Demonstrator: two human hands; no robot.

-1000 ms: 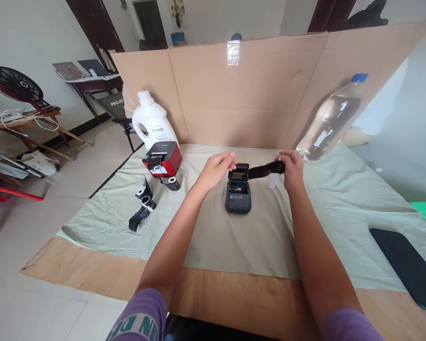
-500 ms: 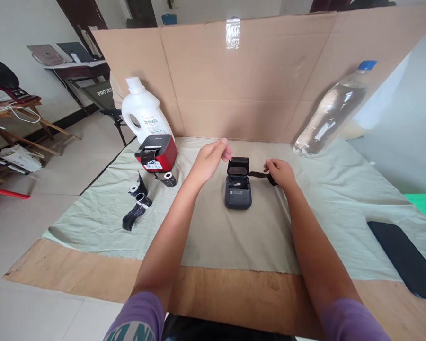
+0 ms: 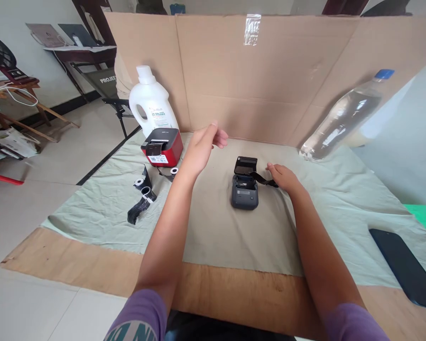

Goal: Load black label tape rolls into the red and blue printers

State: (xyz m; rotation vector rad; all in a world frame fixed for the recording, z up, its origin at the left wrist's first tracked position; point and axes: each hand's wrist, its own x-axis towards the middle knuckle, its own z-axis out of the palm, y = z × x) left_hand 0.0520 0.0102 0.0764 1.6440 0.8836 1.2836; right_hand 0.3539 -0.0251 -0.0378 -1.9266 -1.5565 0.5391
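A small dark label printer [image 3: 244, 199] rests on the cloth with its lid [image 3: 246, 165] raised. From its right side a black strip [image 3: 264, 180] runs to my right hand [image 3: 284, 178], whose fingers are curled at the strip's far end; the hand hides that end. My left hand [image 3: 204, 144] hovers to the left of the printer, thumb apart from loosely bent fingers, with nothing in it. Further left stands a red and black printer [image 3: 166, 149] with a dark strip out of its front. Close by lie several small rolls with black tails [image 3: 140, 182].
A white detergent bottle [image 3: 152, 106] stands behind the red printer. A clear bottle with a blue cap [image 3: 344, 118] leans against the cardboard panel [image 3: 270, 71]. On the right a black phone [image 3: 404, 265] lies over the cloth and the wooden table edge [image 3: 234, 289].
The view has shifted slightly. My left hand has moved left, away from the printer, and its thumb has parted from the fingers. The strip by my right hand now slants down to the right.
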